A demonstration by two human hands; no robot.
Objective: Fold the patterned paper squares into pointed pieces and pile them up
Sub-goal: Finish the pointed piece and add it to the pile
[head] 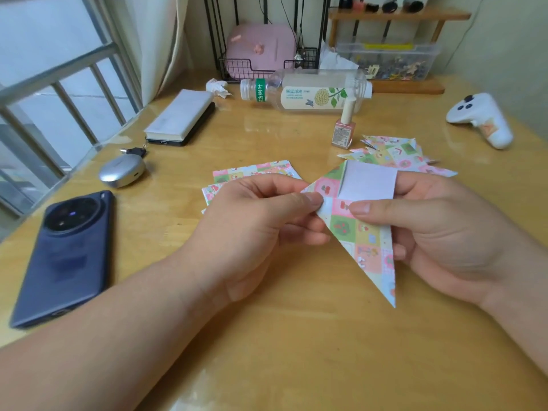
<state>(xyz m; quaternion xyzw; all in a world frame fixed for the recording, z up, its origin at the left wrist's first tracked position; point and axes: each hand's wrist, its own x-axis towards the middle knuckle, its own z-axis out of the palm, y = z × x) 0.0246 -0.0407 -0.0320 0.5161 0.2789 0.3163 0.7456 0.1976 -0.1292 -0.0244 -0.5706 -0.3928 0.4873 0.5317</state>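
Observation:
Above the wooden table point(296, 336) I hold a partly folded patterned paper piece point(361, 232), its long point aimed down toward me and a white flap showing at its top. My left hand point(255, 229) pinches its left corner between thumb and fingers. My right hand point(439, 229) grips its right side, thumb on the front, fingers behind. A stack of flat patterned squares point(252, 170) lies behind my left hand, partly hidden. A pile of folded pointed pieces point(397, 155) lies beyond my right hand.
A dark phone point(65, 256) lies at the left, a silver earbud case point(121, 173) and a book on a power bank point(181, 117) beyond it. A bottle lying on its side point(308, 90), a nail polish bottle point(344, 129) and a white controller point(483, 120) sit farther back.

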